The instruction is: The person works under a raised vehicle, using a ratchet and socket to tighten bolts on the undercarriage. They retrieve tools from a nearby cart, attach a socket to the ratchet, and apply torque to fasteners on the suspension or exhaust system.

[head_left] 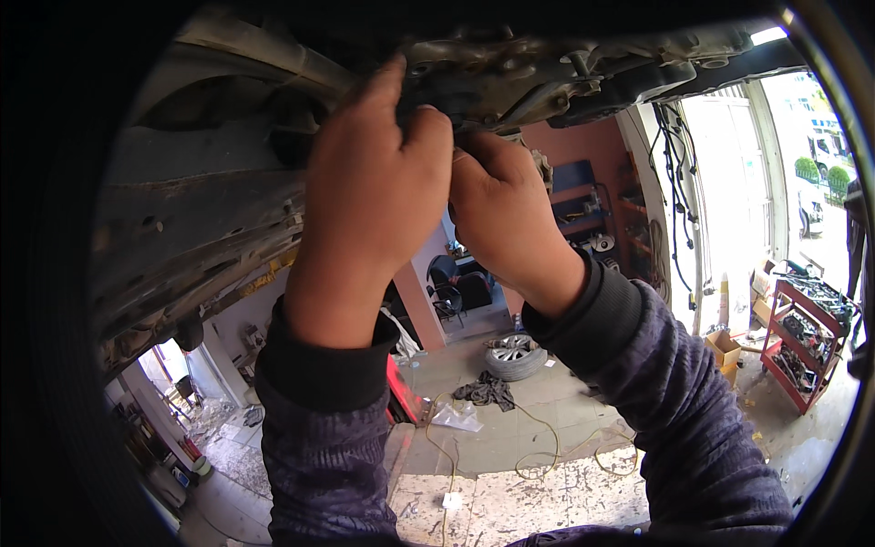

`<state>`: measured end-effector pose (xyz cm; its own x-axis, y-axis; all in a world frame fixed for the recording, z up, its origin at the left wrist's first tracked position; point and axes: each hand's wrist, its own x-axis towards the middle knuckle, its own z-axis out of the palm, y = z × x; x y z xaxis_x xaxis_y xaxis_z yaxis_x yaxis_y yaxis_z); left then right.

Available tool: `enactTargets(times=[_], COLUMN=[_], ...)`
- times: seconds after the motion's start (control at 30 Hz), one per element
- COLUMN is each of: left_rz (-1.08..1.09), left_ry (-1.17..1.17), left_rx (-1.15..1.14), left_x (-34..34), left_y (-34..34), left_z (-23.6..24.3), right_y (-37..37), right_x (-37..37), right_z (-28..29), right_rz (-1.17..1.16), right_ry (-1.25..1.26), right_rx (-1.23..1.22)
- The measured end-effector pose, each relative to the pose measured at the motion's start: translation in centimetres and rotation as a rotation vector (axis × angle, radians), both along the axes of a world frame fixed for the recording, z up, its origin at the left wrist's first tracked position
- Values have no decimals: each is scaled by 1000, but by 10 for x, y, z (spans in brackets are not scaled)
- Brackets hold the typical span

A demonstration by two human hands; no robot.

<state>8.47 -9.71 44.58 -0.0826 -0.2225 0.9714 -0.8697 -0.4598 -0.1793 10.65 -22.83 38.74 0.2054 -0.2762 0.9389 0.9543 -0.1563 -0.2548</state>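
Near: sleeves [328, 465] mottled purple-grey, finely ribbed, with plain black cuffs [337, 381]; vehicle underside [196, 214] dull grey-black. Far: wall [588, 139] brick-red, wheel [516, 345] silver within black tyre [516, 368], yellow cord [557, 445] on pale speckled floor [529, 510]. Right: red cart [806, 306], tan box [723, 346].

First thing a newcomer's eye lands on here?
Likely the left hand and right hand, raised side by side at upper centre against the grimy vehicle underside that spans the top; what their fingertips touch is hidden. Next, below them, the wheel with its tire lying flat on the floor, and at far right the loaded red shelf cart.
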Motion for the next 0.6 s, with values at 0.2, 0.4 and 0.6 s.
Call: enactTargets(times=[0.2, 0.4, 0.6], left_rz=[162, 95, 91], left_ry=[-63, -29, -59], left_rx=[-44, -74, 22], left_x=[-2, -4, 2], left_y=[-15, -17, -14], left_z=[5, 10, 26], right_y=[-7, -7, -14], right_x=[8, 11, 13], right_z=[-4, -7, -6], right_rz=[78, 295, -94], right_ry=[36, 15, -96], right_rx=[-51, 8, -80])
